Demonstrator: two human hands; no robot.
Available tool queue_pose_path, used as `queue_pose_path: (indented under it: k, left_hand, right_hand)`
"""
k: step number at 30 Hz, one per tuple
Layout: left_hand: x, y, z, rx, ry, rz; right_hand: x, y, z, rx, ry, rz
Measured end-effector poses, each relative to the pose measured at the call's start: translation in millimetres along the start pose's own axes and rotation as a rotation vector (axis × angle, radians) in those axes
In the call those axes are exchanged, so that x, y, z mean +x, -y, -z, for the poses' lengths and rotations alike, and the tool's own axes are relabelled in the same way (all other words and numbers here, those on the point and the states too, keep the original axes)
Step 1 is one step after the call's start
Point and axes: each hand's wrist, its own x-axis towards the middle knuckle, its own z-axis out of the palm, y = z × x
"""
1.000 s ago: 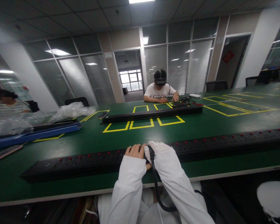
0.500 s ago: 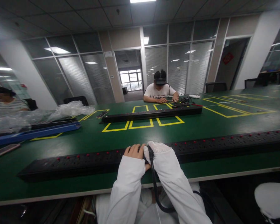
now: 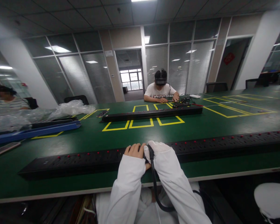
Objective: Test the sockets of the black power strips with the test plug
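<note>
Head view showed the person's two hands together at the middle of a long black power strip (image 3: 84, 160), which lay across the near side of a green table (image 3: 95, 137) with its row of red dots facing up. The bare left hand (image 3: 134, 151) held the strip, its fingers bent close together over the top and its thumb low on the near side. Just beside it, the right hand (image 3: 160, 148), in a white glove, was closed around the plug end (image 3: 151, 153) of a black cord; whether the prongs were in a socket could not be told, since the hands hid them. The cord (image 3: 155, 183) hung over the table edge toward the person's lap. Farther off, a second black strip (image 3: 151, 114) lay across yellow tape outlines (image 3: 141, 127), and a co-worker (image 3: 159, 91) sat behind it. On the left were plastic wrap (image 3: 72, 109), a blue channel (image 3: 37, 133) and a phone (image 3: 5, 150).
</note>
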Motion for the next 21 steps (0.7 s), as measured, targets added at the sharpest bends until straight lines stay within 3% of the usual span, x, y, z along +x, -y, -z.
queue_pose_path:
  k: [21]
  left_hand:
    - [-0.9, 1.4, -3.2, 0.006, -0.022, -0.013]
  right_hand:
    - [0.1, -0.3, -1.8, 0.017, 0.001, 0.005]
